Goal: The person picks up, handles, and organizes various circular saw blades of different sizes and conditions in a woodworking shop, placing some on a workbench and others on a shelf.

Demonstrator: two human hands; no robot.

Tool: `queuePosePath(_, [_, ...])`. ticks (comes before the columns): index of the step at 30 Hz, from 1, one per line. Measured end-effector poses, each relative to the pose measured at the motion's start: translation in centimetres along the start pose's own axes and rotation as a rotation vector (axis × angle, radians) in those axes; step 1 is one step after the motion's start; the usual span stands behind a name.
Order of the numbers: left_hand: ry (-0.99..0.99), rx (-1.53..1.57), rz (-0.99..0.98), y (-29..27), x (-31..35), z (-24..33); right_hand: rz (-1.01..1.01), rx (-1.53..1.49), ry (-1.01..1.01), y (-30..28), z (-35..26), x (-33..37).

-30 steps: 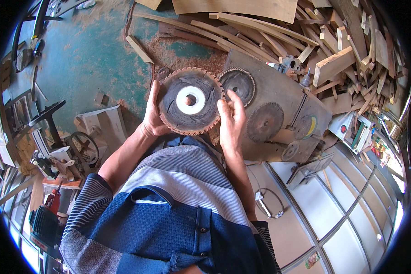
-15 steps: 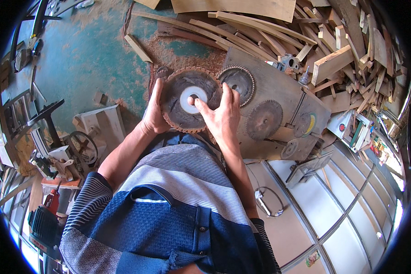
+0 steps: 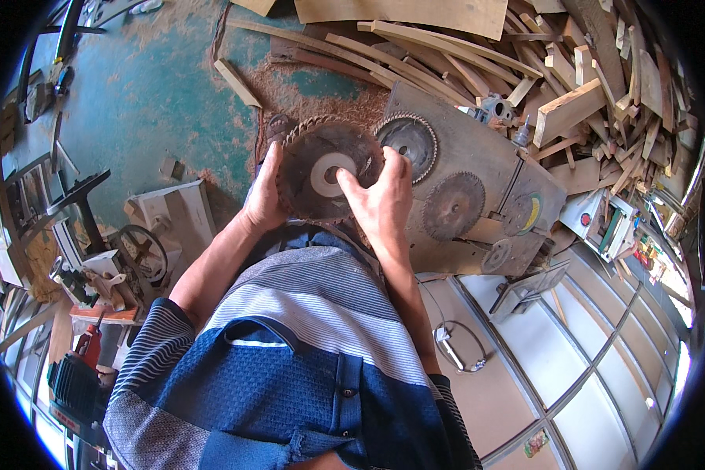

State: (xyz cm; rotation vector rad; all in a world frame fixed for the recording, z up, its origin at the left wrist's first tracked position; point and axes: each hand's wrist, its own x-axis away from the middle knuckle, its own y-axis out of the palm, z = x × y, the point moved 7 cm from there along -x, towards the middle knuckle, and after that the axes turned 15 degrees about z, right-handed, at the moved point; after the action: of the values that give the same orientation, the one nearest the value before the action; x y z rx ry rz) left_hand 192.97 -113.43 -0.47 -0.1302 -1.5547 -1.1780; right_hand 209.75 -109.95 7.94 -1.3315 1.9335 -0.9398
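Between my two hands is a dark, toothed circular saw blade point(image 3: 305, 160) with a pale ring around its centre hole. My left hand point(image 3: 266, 196) grips its left edge, the thumb up along the rim and the fingers hidden beneath. At the right edge, my right hand point(image 3: 384, 200) holds it, with the thumb close to the centre hole. More blades lie on the worn table to the right: a dark saw blade point(image 3: 409, 146) nearest the held one, a brownish saw blade point(image 3: 453, 206), a blade with a yellow patch point(image 3: 522, 214) and a small blade point(image 3: 497, 256).
The grey-brown machine table point(image 3: 478, 149) has a slot on its right. Heaped wood offcuts point(image 3: 587, 102) fill the far right, and long wood strips point(image 3: 415, 55) lie beyond the table. A machine with a handwheel point(image 3: 142, 254) stands left. White-topped panels point(image 3: 540, 329) are at lower right.
The held saw blade has tilted, its far edge now showing its teeth edge-on and its face and ring looking darker. My hands stay in nearly the same place.
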Motion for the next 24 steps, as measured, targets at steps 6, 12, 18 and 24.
queuePosePath(6, [-0.013, 0.044, 0.046, -1.5, -0.7, 1.8, -0.193, -0.914, 0.776, 1.0, 4.0, 0.6])
queuePosePath(12, [0.270, -0.487, 0.097, -3.1, -2.2, 4.1, 0.002, -1.028, 0.818, -1.7, 7.4, 0.8])
queuePosePath(18, [0.720, -1.337, 0.247, -2.2, -2.4, 5.3, 0.076, -1.219, 0.958, -1.6, 10.3, 1.6])
queuePosePath(24, [1.102, -1.697, 0.144, 0.5, -1.4, 4.3, 0.124, -1.276, 0.928, -1.7, 10.4, 2.0])
